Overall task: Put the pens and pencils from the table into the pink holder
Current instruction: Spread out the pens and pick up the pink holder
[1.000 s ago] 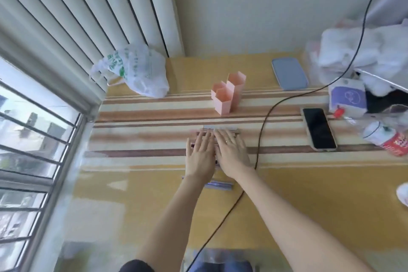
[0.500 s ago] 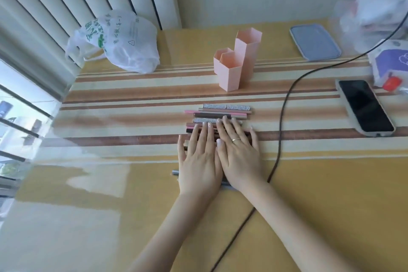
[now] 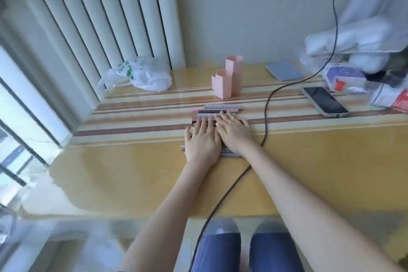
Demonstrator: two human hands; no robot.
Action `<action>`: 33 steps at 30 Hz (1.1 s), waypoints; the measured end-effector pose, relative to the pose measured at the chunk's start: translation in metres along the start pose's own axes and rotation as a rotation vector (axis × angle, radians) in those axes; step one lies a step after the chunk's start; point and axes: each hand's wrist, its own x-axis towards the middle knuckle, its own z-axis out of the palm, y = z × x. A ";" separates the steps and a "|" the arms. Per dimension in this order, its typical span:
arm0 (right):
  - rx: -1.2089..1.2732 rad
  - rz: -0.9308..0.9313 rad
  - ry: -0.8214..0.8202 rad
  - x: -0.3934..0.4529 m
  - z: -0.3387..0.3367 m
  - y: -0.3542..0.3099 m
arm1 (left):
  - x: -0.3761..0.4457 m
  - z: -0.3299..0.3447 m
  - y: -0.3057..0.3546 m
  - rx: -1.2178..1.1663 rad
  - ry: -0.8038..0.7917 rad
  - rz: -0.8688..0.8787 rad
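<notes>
A pink holder (image 3: pixel 227 79) made of joined hexagonal tubes stands upright on the table, behind the hands. A row of pens and pencils (image 3: pixel 220 110) lies side by side in front of it, running crosswise. My left hand (image 3: pixel 202 140) and my right hand (image 3: pixel 235 132) rest flat, palms down, side by side on the nearer part of that row, fingers stretched out. Most of the row is hidden under them; only the far few and some ends by my wrists show. Neither hand grips anything.
A black cable (image 3: pixel 267 104) runs down the table just right of my right hand. A phone (image 3: pixel 324 101) lies at the right, with packets and white bags behind it. A grey-blue flat case (image 3: pixel 284 70) and a white plastic bag (image 3: pixel 143 76) sit near the wall.
The hands stay flat on the pens and pencils. The camera has tilted and pulled back, so the table edge and my knees now show.
</notes>
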 end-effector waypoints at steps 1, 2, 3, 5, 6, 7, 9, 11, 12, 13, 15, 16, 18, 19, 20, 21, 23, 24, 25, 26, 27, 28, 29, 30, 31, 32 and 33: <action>-0.022 -0.009 0.001 -0.001 0.000 0.000 | -0.004 0.000 0.000 -0.001 -0.002 -0.001; -0.042 -0.017 -0.004 -0.002 0.000 0.001 | -0.009 0.000 -0.001 -0.002 -0.013 0.002; -0.058 -0.022 -0.012 -0.004 0.001 0.001 | -0.012 0.000 -0.002 -0.001 -0.025 0.008; -0.079 -0.020 -0.016 -0.005 0.001 0.001 | -0.014 0.001 -0.003 0.007 -0.030 0.022; -0.080 -0.019 -0.012 -0.005 0.001 0.002 | -0.012 0.001 -0.003 0.011 -0.027 0.020; -0.069 -0.018 -0.001 -0.003 0.001 0.002 | -0.008 0.002 -0.003 0.012 -0.020 0.019; 0.014 -0.023 0.047 -0.001 0.001 0.002 | 0.001 0.002 -0.002 0.004 0.019 0.032; 0.162 -0.024 0.134 0.000 0.000 0.002 | 0.013 0.002 0.001 -0.028 0.113 0.066; 0.223 -0.022 0.192 0.000 -0.002 0.002 | 0.020 0.001 0.003 -0.034 0.186 0.088; 0.253 -0.024 0.266 0.001 -0.003 0.003 | 0.027 0.002 0.004 -0.028 0.280 0.114; 0.253 -0.020 0.407 0.005 -0.006 0.006 | 0.041 0.005 0.006 -0.031 0.425 0.141; 0.254 -0.010 0.453 0.009 -0.007 0.008 | 0.048 0.006 0.007 -0.045 0.474 0.150; 0.268 0.009 0.502 0.022 -0.008 0.011 | 0.058 0.002 0.007 -0.077 0.523 0.156; 0.277 0.014 0.523 0.030 -0.010 0.012 | 0.062 0.000 0.006 -0.077 0.543 0.163; 0.293 0.014 0.552 0.039 -0.012 0.014 | 0.066 -0.001 0.006 -0.066 0.565 0.174; 0.307 0.010 0.588 0.048 -0.015 0.015 | 0.067 -0.003 0.007 -0.058 0.587 0.194; 0.332 0.004 0.646 0.068 -0.022 0.017 | 0.069 -0.003 0.008 -0.075 0.644 0.243; 0.338 0.006 0.660 0.079 -0.026 0.018 | 0.068 -0.002 0.008 -0.098 0.672 0.262; 0.334 0.012 0.656 0.090 -0.031 0.019 | 0.067 -0.002 0.007 -0.129 0.696 0.267; 0.321 0.023 0.642 0.101 -0.034 0.020 | 0.067 -0.002 0.006 -0.172 0.709 0.257; 0.298 0.044 0.615 0.111 -0.036 0.021 | 0.068 -0.002 0.005 -0.223 0.712 0.238; 0.270 0.077 0.581 0.120 -0.036 0.022 | 0.069 -0.003 0.005 -0.269 0.704 0.218; 0.246 0.114 0.548 0.128 -0.036 0.022 | 0.070 -0.004 0.005 -0.301 0.692 0.203; 0.235 0.146 0.523 0.135 -0.033 0.022 | 0.072 -0.005 0.004 -0.325 0.677 0.194; 0.240 0.169 0.512 0.139 -0.032 0.020 | 0.073 -0.006 0.004 -0.355 0.664 0.195; 0.257 0.182 0.516 0.141 -0.032 0.019 | 0.073 -0.008 0.006 -0.391 0.657 0.199; 0.283 0.185 0.525 0.143 -0.031 0.017 | 0.073 -0.010 0.005 -0.423 0.650 0.200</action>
